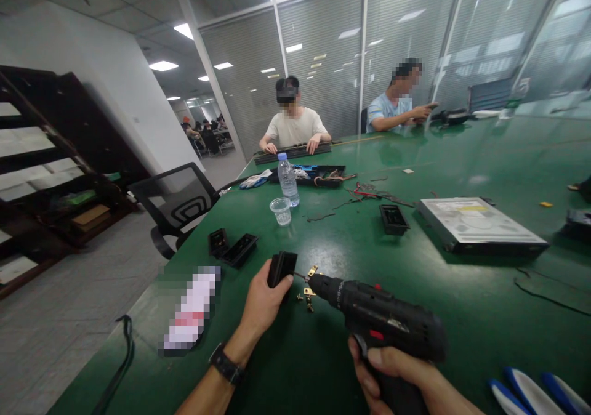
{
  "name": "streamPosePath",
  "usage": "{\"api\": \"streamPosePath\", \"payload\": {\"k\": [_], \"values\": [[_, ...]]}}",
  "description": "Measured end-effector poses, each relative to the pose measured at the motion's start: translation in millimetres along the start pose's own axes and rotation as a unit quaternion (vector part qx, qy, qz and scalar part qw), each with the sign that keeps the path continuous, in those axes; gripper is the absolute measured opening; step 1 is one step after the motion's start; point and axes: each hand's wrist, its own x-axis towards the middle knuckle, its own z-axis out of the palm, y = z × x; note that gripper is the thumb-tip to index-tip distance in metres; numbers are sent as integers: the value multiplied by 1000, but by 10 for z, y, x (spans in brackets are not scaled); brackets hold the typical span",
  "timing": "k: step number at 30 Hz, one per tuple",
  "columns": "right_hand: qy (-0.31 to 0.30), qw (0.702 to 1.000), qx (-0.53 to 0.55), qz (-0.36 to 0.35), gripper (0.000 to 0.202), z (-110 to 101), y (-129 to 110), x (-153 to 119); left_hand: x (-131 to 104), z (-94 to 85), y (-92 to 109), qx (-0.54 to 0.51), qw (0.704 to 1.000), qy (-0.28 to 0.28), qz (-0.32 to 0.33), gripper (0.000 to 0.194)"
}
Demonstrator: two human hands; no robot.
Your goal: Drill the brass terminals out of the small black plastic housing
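Our left hand [264, 298] was closed round a black plastic housing [283, 267], apparently bracing it against the bit. Our right hand [409, 370] wrapped a black cordless drill's [392, 319] grip above the green worktop [341, 239].

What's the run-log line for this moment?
left hand: grips black housing | right hand: grips drill, bit toward housing | near: brass pieces on green table | beyond: clear cup, bottle
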Motion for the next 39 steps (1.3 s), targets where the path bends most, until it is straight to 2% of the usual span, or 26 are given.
{"api": "streamPosePath", "payload": {"k": [8, 14, 24, 32, 39], "values": [[-31, 996, 81, 1, 23, -2, -112, 33, 2, 8, -34, -2, 1000, 5, 6, 32], [-23, 998, 51, 0, 23, -32, -72, 0, 3, 7, -48, 21, 1000, 14, 8, 27], [-30, 997, -64, -29, 22, -53, -58, -50, 7, 2, -94, 69, 997, 14, 29, 20], [-23, 1000, 0, -8, 26, -12, -164, -39, 13, 11, -138, 56, 998, 12, 33, 20], [-26, 999, -17, -13, 24, 11, -151, -45, 8, 9, -145, 53, 998, 10, 33, 19]]}}
